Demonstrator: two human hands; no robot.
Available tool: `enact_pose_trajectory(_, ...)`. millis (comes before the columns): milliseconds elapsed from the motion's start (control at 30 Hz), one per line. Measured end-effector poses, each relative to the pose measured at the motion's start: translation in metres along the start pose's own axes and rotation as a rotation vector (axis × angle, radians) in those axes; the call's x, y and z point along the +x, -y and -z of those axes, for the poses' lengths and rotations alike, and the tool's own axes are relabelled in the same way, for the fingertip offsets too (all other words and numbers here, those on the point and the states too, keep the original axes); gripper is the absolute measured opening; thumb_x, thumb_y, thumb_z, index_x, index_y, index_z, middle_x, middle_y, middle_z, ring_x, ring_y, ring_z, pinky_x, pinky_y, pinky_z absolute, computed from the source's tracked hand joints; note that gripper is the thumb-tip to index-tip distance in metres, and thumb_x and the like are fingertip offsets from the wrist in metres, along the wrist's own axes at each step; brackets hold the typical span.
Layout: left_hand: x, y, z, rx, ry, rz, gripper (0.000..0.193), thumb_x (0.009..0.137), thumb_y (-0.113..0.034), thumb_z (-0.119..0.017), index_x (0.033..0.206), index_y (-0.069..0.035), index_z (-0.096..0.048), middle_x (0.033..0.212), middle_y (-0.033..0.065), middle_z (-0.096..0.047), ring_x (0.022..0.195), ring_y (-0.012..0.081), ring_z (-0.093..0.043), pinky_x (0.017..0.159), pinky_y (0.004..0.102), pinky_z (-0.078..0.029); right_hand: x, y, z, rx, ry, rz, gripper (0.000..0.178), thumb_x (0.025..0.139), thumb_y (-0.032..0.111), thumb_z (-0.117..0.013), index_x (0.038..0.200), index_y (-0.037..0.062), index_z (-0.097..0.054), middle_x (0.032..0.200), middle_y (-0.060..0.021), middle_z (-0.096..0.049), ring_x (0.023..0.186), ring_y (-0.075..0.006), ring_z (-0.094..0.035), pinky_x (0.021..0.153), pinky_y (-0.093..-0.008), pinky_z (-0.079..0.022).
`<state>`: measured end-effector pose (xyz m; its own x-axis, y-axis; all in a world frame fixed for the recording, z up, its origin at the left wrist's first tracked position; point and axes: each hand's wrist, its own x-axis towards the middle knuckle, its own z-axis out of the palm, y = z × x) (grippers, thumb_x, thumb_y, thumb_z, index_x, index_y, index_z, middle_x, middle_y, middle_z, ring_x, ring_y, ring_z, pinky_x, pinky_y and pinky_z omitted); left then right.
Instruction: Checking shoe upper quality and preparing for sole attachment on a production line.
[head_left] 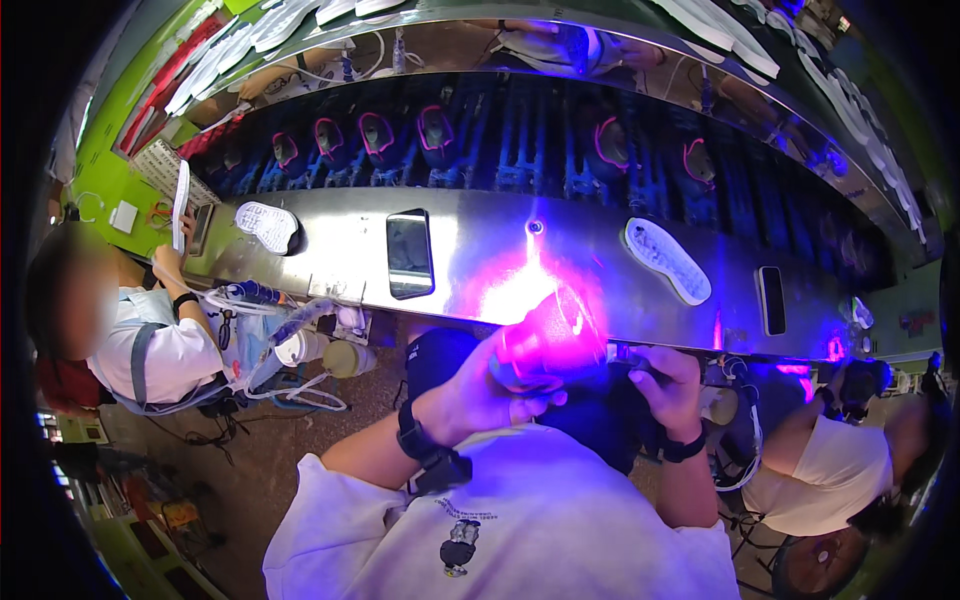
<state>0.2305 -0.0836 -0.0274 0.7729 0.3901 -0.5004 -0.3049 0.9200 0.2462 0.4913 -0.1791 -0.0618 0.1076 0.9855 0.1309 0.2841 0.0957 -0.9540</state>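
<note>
My left hand (pixel 470 395) is wrapped round a shoe upper (pixel 548 350), its shape partly washed out by bright pink and violet light. It is held just off the near edge of the metal bench (pixel 340 225). To its right, my right hand (pixel 668 388) is closed, with thumb and fingers pinched at a small dark piece whose kind I cannot make out. A small lamp (pixel 536 227) shines on the bench beyond the upper. A white shoe sole (pixel 668 260) lies to the right of the lamp, and a phone (pixel 409 253) to its left.
Behind the bench runs a dark conveyor (pixel 515 150) carrying several shoe uppers outlined in pink. A second phone (pixel 772 300) and another white sole (pixel 268 228) lie on the bench. One person (pixel 150 340) sits at left holding a sole, another (pixel 830 450) at right. White soles line the shelf above.
</note>
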Motion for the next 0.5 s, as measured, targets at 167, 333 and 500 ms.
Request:
enact_pose_trajectory(167, 0.022, -0.046, 0.015, 0.447, 0.111, -0.178, 0.063, 0.087, -0.005, -0.071, 0.144, -0.002, -0.045, 0.127, 0.0084, -0.063, 0.111, 0.0189, -0.065, 0.097, 0.0327, -0.053, 0.027, 0.006, 0.009, -0.195, -0.046, -0.281, 0.029, 0.088, 0.010, -0.075, 0.114, -0.0028, -0.072, 0.093, -0.0113, -0.075, 0.085, -0.0133, -0.067, 0.081, -0.0289, -0.052)
enact_pose_trajectory(333, 0.027, -0.046, -0.007, 0.997, 0.157, -0.440, 0.099, 0.075, -0.011, -0.088, 0.155, -0.002, -0.030, 0.141, 0.0093, -0.055, 0.128, 0.0199, -0.054, 0.111, 0.0392, -0.043, 0.049, 0.050, 0.030, -0.085, -0.225, -0.148, 0.030, 0.088, 0.009, -0.076, 0.115, -0.0021, -0.072, 0.097, -0.0089, -0.076, 0.087, -0.0111, -0.067, 0.080, -0.0287, -0.052)
enact_pose_trajectory(500, 0.034, -0.038, -0.012, 1.121, 0.235, -0.434, 0.105, 0.075, -0.016, -0.090, 0.157, -0.001, -0.026, 0.145, 0.0105, -0.051, 0.132, 0.0212, -0.052, 0.113, 0.0403, -0.041, 0.056, 0.072, 0.045, -0.185, -0.195, -0.018, 0.027, 0.086, 0.003, -0.074, 0.113, -0.0015, -0.073, 0.091, -0.0100, -0.076, 0.081, -0.0102, -0.068, 0.077, -0.0265, -0.053)
